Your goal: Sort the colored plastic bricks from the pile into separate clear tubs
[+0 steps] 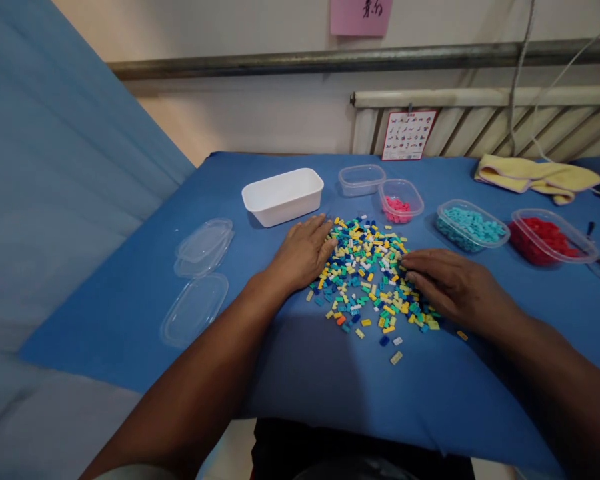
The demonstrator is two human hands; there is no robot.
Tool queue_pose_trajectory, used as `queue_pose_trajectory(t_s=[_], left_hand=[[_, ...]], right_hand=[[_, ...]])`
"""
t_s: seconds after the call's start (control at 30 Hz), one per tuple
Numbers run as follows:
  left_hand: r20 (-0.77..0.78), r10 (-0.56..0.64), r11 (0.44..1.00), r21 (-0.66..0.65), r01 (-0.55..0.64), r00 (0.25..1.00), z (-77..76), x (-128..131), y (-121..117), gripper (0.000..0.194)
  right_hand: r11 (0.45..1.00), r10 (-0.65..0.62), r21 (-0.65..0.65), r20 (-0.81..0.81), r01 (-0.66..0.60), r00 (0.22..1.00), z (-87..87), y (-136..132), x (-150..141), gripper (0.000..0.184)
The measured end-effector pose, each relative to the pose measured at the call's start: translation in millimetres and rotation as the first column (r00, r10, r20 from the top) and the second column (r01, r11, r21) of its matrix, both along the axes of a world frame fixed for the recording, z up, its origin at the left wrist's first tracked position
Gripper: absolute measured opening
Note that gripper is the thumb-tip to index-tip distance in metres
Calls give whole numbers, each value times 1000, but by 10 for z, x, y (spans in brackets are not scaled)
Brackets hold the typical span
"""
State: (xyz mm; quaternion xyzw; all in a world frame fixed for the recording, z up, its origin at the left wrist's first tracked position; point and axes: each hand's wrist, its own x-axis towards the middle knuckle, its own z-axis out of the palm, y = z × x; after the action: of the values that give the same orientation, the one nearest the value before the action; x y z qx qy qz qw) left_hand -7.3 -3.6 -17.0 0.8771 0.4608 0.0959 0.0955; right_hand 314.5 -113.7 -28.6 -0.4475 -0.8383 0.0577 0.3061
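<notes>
A spread-out pile of small building bricks (365, 267) in yellow, blue, green, teal and white lies on the blue-covered table. My left hand (307, 250) rests at the pile's left edge, fingers stretched out and flat, touching bricks there. On the right side of the pile, my right hand (447, 280) reaches in with extended fingers, the thumb a little apart below them. Its fingertips are among the bricks, and I see nothing held in it. An orange brick (341, 321) stands out near the front edge. A few bricks lie loose toward me, among them a pale yellow brick (397, 358).
Behind the pile stand a white tub (283, 198), a clear container (362, 180), and containers of pink (400, 200), turquoise (473, 225) and red bricks (553, 237). Clear lids (195, 310) lie left. A yellow cloth (537, 177) lies back right, near the radiator (480, 127).
</notes>
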Motion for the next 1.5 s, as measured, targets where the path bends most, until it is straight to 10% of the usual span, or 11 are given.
queue_pose_trajectory(t_s=[0.43, 0.67, 1.27, 1.5], left_hand=[[315, 19, 999, 35, -32, 949, -128, 17, 85, 68], [437, 32, 999, 26, -48, 899, -109, -16, 93, 67], [646, 364, 928, -314, -201, 672, -28, -46, 132, 93], [559, 239, 956, -281, -90, 794, 1, -24, 68, 82]], right_hand=[[967, 229, 108, 31, -231, 973, 143, -206, -532, 18], [897, 434, -25, 225, -441, 872, 87, -362, -874, 42], [996, -67, -45, 69, 70, 995, 26, 25, 115, 45], [986, -72, -150, 49, 79, 996, -103, 64, 110, 54]])
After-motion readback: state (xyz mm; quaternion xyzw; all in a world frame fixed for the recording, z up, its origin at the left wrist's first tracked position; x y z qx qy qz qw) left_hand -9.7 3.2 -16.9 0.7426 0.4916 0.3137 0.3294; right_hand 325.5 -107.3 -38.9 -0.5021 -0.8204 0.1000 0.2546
